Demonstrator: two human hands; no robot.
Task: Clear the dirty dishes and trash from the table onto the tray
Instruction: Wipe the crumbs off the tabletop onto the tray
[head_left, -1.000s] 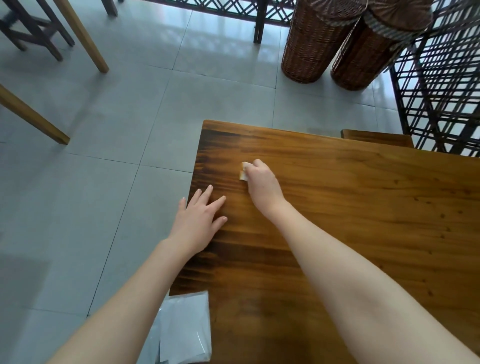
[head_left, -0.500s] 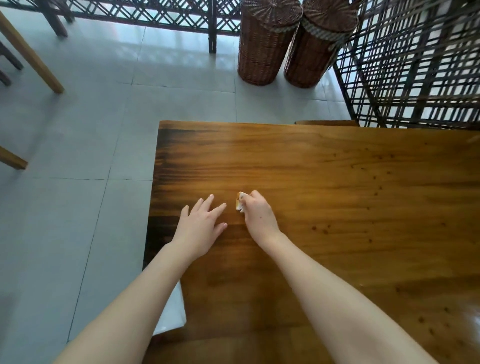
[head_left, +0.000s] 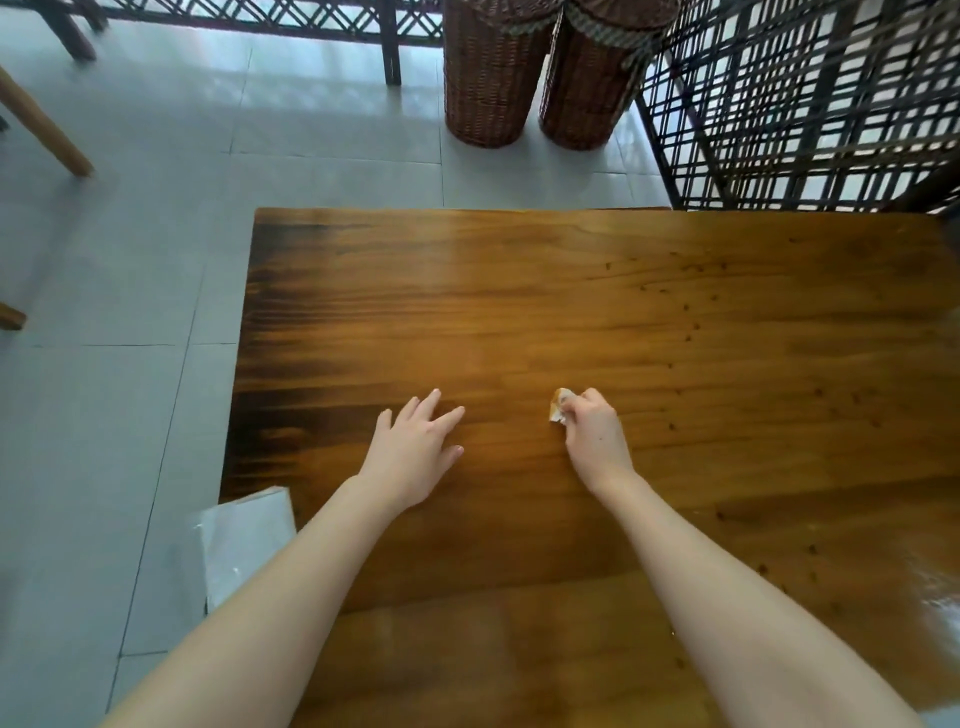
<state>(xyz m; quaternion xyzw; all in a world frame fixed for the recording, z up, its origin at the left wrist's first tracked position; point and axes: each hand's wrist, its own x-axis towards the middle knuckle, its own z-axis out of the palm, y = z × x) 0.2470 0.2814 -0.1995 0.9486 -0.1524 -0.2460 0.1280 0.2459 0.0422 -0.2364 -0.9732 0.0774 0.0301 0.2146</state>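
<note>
I see my right hand (head_left: 595, 441) low over the wooden table (head_left: 675, 322), its curled fingers pinching a small crumpled scrap of paper (head_left: 560, 406). The scrap sticks out past the fingertips. My left hand (head_left: 415, 449) lies flat beside it, fingers spread.

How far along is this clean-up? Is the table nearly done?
It looks close. Done: no dishes show on the visible part of the wooden table. In hand: the right hand pinches a small crumpled scrap, while the left hand lies open on the wood. Left: the scrap has to reach the tray, which is out of view.
</note>
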